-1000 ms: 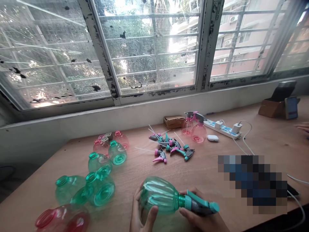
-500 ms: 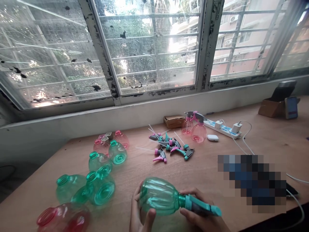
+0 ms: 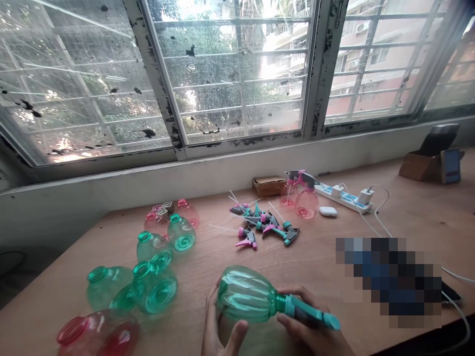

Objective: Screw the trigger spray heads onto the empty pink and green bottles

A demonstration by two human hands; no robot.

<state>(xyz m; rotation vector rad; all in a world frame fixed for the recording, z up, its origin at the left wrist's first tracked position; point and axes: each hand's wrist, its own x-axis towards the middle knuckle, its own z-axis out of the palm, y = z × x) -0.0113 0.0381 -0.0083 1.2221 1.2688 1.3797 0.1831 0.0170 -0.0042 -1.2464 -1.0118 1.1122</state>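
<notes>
A clear green spray bottle (image 3: 247,295) lies sideways in the air between my hands, its base to the left. My left hand (image 3: 218,326) cradles the base end, fingers behind it and thumb in front. At the bottle's neck, my right hand (image 3: 302,319) grips the teal and grey spray head (image 3: 309,314), which sits at the threaded mouth; whether it is fully screwed on I cannot tell. Beyond my hands lies a pile of loose pink, teal and grey spray heads (image 3: 263,222) with thin tubes.
Several open green bottles (image 3: 154,287) and pink bottles (image 3: 96,333) stand or lie at the left. Two pink bottles with spray heads (image 3: 306,203) stand at the back, near a power strip (image 3: 343,198), a white earbud case (image 3: 328,211) and a cardboard box (image 3: 269,186). A pixelated patch covers the right.
The green bottle's base end has risen slightly and shifted a little right with my left hand. My right hand stays on the spray head.
</notes>
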